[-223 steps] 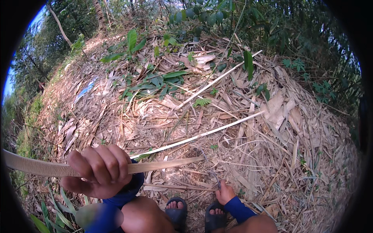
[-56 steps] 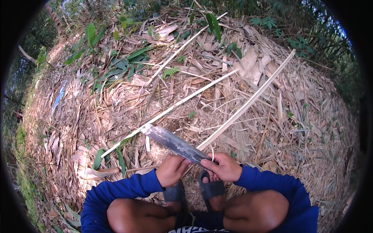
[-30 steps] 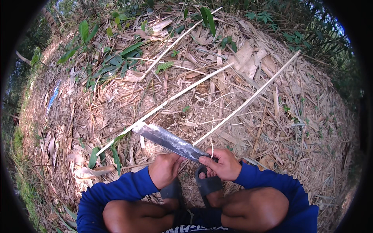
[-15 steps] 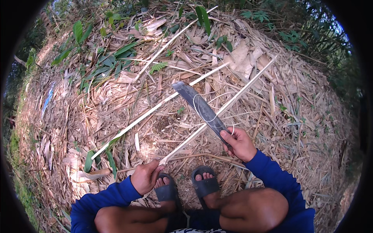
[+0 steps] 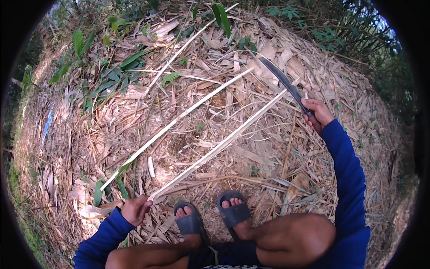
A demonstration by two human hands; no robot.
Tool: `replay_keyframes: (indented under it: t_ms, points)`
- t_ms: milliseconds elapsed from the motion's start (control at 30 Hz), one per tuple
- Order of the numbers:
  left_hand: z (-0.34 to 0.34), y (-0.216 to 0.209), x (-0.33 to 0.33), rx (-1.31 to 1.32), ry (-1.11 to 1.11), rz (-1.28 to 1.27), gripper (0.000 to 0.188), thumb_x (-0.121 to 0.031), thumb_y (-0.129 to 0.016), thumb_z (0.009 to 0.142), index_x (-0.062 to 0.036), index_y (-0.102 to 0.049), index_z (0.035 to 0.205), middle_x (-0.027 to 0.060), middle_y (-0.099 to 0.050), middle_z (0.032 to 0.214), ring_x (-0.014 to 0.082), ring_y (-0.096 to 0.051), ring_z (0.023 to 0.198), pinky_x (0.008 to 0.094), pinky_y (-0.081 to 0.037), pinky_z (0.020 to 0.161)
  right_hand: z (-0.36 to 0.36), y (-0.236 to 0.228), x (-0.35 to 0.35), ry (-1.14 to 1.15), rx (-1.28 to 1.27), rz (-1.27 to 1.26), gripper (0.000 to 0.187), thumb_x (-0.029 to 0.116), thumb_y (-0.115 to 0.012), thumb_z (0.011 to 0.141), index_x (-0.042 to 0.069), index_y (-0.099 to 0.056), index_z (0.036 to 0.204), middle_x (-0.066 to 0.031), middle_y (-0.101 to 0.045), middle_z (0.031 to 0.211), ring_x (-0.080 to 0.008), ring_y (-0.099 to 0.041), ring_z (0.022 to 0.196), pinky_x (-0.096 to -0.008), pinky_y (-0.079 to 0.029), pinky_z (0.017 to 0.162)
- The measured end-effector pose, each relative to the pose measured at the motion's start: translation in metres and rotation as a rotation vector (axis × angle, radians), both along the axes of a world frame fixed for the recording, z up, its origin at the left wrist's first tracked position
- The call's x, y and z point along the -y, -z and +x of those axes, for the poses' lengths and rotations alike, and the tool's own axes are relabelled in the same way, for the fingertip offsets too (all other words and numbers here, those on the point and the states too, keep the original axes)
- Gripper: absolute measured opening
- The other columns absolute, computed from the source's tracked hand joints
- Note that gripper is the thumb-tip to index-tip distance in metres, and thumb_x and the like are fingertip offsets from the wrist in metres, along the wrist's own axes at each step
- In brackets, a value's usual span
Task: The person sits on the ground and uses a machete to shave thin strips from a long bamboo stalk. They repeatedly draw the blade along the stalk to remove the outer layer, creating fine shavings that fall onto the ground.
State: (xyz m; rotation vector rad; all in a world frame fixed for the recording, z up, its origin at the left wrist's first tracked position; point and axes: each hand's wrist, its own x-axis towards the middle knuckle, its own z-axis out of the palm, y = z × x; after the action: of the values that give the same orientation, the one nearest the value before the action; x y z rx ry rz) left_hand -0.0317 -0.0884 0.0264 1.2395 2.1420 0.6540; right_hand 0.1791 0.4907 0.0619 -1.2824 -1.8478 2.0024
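Note:
My left hand (image 5: 135,210) is closed on the near end of a long pale split-bamboo strip (image 5: 219,145), which slants up and away to the right. My right hand (image 5: 319,114) grips the handle of a machete (image 5: 286,83). Its dark, slightly curved blade points up and to the left, just beyond the strip's far end, and looks apart from it. Thin curled shavings (image 5: 262,127) lie around the far half of the strip. A second pale strip (image 5: 179,125) lies on the ground, roughly parallel, farther to the left.
Dry bamboo leaves and husks cover the ground (image 5: 358,170). A third pale strip (image 5: 188,47) lies farther back. Green leafy plants (image 5: 114,76) grow at the far left, near a blue scrap (image 5: 47,123). My sandalled feet (image 5: 235,213) are close below the held strip.
My right hand has swung away to the far right with the machete, off the strip. My left hand has shifted left and slightly nearer, bringing the strip with it.

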Motion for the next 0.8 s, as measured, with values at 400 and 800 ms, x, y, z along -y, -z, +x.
replay_keyframes:
  t_ms: [400, 800]
  points:
    - [-0.019, 0.015, 0.0, -0.006, -0.057, -0.007, 0.014, -0.01, -0.051, 0.094, -0.0017, -0.05, 0.083, 0.0172, -0.05, 0.057, 0.0359, -0.055, 0.05, 0.0404, -0.042, 0.048, -0.031, 0.009, 0.065, -0.249, 0.025, 0.041, 0.032, 0.037, -0.054, 0.096, 0.008, -0.052, 0.08, -0.0001, -0.05, 0.053, -0.008, -0.042, 0.035, -0.0226, -0.033, 0.033]
    - [-0.015, -0.002, -0.033, 0.165, -0.21, 0.11, 0.02, -0.015, -0.046, 0.099, -0.0025, -0.056, 0.088, 0.0047, -0.054, 0.06, 0.0131, -0.048, 0.049, 0.0279, -0.04, 0.05, -0.019, 0.003, 0.066, 0.223, -0.149, 0.073, 0.037, 0.042, -0.051, 0.096, 0.008, -0.05, 0.081, 0.0006, -0.051, 0.057, -0.0086, -0.045, 0.039, -0.0234, -0.037, 0.035]
